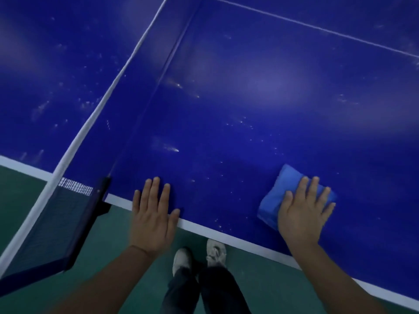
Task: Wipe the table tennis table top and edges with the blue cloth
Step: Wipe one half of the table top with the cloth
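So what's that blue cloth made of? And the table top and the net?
Blue cloth: soft fabric, perhaps microfibre; it bunches into puffy folds.
Table top: probably hard, smooth painted board; it shows soft light reflections.
Net: dark woven mesh; tiny holes show.

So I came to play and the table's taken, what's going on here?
A person is standing at the side of the table, next to the net, cleaning it. The right hand presses a folded blue cloth flat on the top, close to the white near edge. The left hand rests flat on that edge beside the net. Pale specks and smears show across much of the top, so there looks to be plenty left to wipe.
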`<state>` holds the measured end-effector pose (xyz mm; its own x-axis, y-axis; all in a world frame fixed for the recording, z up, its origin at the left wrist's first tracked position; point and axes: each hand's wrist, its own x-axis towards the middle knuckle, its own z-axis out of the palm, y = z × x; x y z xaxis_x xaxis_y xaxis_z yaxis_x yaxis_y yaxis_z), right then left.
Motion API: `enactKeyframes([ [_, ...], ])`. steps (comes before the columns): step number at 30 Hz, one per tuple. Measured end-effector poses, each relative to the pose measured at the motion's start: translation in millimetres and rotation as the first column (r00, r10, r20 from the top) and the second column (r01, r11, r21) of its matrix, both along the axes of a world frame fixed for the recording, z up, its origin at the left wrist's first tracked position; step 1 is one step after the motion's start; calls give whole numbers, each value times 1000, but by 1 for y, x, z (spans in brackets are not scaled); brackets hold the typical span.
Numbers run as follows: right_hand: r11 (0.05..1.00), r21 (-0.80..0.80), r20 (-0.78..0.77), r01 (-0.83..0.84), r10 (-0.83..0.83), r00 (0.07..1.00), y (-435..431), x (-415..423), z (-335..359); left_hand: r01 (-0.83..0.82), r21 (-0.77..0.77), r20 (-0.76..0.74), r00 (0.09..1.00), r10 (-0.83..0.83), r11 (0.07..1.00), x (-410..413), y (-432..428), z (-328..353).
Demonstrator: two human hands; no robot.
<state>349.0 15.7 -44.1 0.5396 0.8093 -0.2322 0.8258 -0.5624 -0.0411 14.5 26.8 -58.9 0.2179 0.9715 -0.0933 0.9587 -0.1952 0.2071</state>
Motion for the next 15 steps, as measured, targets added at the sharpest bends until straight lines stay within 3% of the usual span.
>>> enactKeyframes([
  [2,998,62,-7,-25,26,1000,25,-45,0,-6,4,2,1000,6,1000,1,0,0],
  [4,935,82,-9,-344,346,938,30,-106,-3,-17,0,20,1000,17,1000,2,0,1],
  [6,719,93,-29,-689,693,720,16,-144,-8,-34,-7,61,998,34,999,2,0,4],
  [8,568,71,-26,-820,823,568,20,-128,-13,-41,-12,92,995,42,999,-1,1,5],
  [9,565,57,-5,-823,825,565,30,-106,-15,-44,-17,109,993,46,999,-3,1,5],
  [11,678,41,70,-734,731,679,54,-58,-14,-46,-37,156,987,51,998,-8,1,6],
  [13,847,15,49,-531,530,847,81,-28,-8,-25,-41,172,985,32,999,-14,0,7],
  [15,955,48,38,-294,292,956,98,-42,-7,-16,5,108,994,15,1000,-20,-1,7],
])
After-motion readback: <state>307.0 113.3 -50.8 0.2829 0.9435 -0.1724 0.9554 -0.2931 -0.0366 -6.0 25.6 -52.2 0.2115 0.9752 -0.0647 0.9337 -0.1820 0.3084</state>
